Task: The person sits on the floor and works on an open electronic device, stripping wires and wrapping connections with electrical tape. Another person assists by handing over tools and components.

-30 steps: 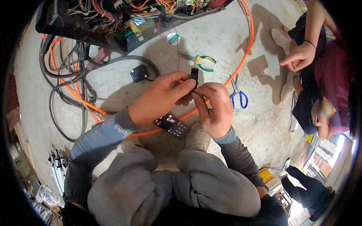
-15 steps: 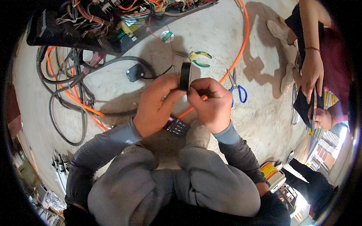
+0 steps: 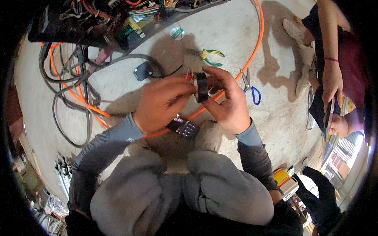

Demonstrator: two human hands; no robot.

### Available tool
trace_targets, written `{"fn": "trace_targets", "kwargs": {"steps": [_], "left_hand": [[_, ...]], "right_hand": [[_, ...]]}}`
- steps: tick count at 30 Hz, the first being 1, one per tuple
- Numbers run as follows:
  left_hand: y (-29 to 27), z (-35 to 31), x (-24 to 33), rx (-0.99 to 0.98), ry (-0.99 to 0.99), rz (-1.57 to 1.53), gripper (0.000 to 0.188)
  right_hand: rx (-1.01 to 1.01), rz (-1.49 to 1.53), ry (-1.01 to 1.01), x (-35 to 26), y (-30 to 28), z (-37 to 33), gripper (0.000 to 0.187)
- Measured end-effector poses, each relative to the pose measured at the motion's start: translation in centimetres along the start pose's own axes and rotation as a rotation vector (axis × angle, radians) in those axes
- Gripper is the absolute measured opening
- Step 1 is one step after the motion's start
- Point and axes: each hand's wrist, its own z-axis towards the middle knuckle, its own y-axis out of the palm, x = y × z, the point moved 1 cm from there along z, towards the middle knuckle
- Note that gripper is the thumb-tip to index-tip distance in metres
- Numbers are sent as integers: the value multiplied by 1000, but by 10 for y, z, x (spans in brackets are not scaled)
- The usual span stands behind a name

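Observation:
Above my knees, both hands are at a roll of black electrical tape (image 3: 202,87), held on edge. My right hand (image 3: 230,103) is closed round it, the thumb below and the fingers curled behind. From the other side my left hand (image 3: 163,103) has its fingers bent together, tips at the roll's opening; slight blur veils the exact grip. Just beyond the fingers, thin coloured wire ends (image 3: 188,74) come off a black cable leading to a small black box (image 3: 142,71). Past them on the floor lie green-and-yellow-handled pliers (image 3: 212,58). Blue-handled scissors (image 3: 252,91) lie right of my right hand.
An opened black machine housing full of wires (image 3: 134,25) stands at the far left. Black and orange cables (image 3: 75,90) coil below it. An orange cable (image 3: 258,43) crosses the floor. A phone-like dark device (image 3: 183,128) lies by my shoe. Another person's arm (image 3: 332,74) is at right.
The tape roll has shifted slightly right and turned. My right hand has gone from pinching at its edge to wrapping round it, while my left fingers have moved to its side.

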Motion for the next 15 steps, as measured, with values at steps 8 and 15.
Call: {"fn": "trace_targets", "kwargs": {"steps": [8,15], "left_hand": [[-1,2,9,33,-184,33,28],[9,-4,-2,169,-375,-266,43]], "right_hand": [[-4,150,122,-29,3,-5,56],[76,48,62,-20,11,-1,28]]}}
